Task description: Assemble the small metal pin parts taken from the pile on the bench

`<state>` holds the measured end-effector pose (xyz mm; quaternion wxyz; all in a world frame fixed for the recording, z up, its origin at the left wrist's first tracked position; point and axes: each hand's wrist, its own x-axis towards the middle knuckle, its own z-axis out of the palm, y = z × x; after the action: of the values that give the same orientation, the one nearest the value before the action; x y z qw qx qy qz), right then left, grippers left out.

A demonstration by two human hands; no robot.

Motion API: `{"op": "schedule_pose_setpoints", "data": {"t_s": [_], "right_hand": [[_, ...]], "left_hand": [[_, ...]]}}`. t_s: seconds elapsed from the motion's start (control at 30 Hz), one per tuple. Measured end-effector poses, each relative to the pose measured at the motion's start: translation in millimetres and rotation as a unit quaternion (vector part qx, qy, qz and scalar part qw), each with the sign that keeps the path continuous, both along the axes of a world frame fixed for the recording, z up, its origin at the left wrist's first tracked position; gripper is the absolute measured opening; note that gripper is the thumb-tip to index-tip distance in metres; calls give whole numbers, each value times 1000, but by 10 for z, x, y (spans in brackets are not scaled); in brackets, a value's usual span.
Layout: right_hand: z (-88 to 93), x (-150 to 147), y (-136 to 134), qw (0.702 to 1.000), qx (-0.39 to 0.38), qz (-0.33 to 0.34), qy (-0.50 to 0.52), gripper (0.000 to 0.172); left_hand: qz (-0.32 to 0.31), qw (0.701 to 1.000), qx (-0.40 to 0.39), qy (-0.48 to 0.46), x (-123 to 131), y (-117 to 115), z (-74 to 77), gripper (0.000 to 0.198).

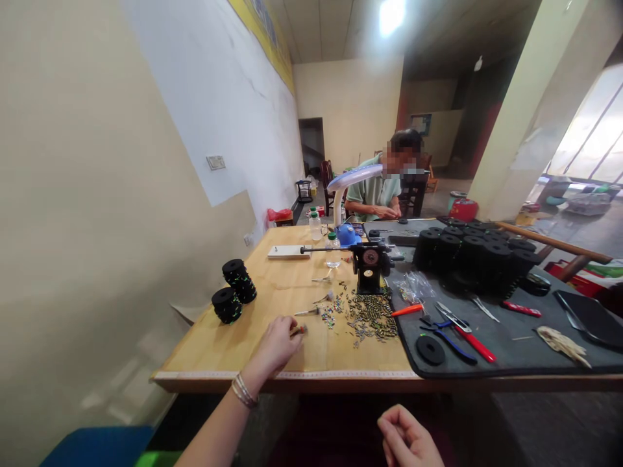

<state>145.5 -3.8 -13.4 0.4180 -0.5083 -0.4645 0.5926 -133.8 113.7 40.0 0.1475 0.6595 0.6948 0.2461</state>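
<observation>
My left hand (276,342) rests on the wooden table (209,353), its fingers closed around a small brownish item with an orange end (300,330); its exact kind is unclear. Low in front of the table edge, my right hand (407,436) has thumb and fingertips pressed together. Whatever they may hold is too small to make out. Just beyond my left hand lie thin bundles of wire-like pieces (307,312). To their right spreads a pile of small dark-and-brass metal parts (372,316), with little coloured beads (329,314) at its left side.
A black winding device with a dial (368,266) stands behind the pile, its rod pointing left. Stacked black foam spools (226,305) stand at left, more (467,256) on the grey mat (389,371). Pliers (450,340) and scissors (470,334) lie there. A person (377,194) sits opposite.
</observation>
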Motion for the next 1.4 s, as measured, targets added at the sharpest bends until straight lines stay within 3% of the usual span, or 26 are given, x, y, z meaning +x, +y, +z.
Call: {"op": "schedule_pose_setpoints", "data": {"t_s": [0.1, 0.2, 0.33, 0.37, 0.43, 0.5, 0.57, 0.8, 1.2, 1.4], "right_hand": [[15, 5, -19, 1000, -2, -4, 8, 52], [-22, 12, -31, 1000, -4, -11, 20, 52], [-50, -33, -16, 999, -17, -17, 44, 51], [-36, -60, -13, 998, -22, -18, 53, 52], [22, -127, -19, 997, -32, -17, 74, 52], [101, -199, -39, 996, -39, -9, 81, 51], [169, -257, -64, 996, -41, 1, 75, 49], [179, -316, -66, 998, -25, 5, 50, 42], [107, -301, -44, 1000, -12, 14, 6, 36], [27, -289, -36, 1000, -3, 19, 13, 35]], "left_hand": [[-1, 999, 11, -35, 40, 14, -59, 7], [-12, 995, 7, -99, 30, -24, -24, 7], [-50, 976, -27, -210, 109, -325, 3, 14], [-66, 964, -47, -254, 171, -443, -11, 22], [-94, 906, -106, -400, 343, -695, -68, 37], [-94, 857, -149, -484, 543, -925, -147, 37], [-86, 829, -171, -525, 722, -1089, -226, 34], [-72, 809, -205, -546, 975, -1205, -349, 36], [-94, 836, -206, -500, 1053, -1235, -397, 37], [-97, 813, -217, -532, 1092, -1236, -395, 38]]}}
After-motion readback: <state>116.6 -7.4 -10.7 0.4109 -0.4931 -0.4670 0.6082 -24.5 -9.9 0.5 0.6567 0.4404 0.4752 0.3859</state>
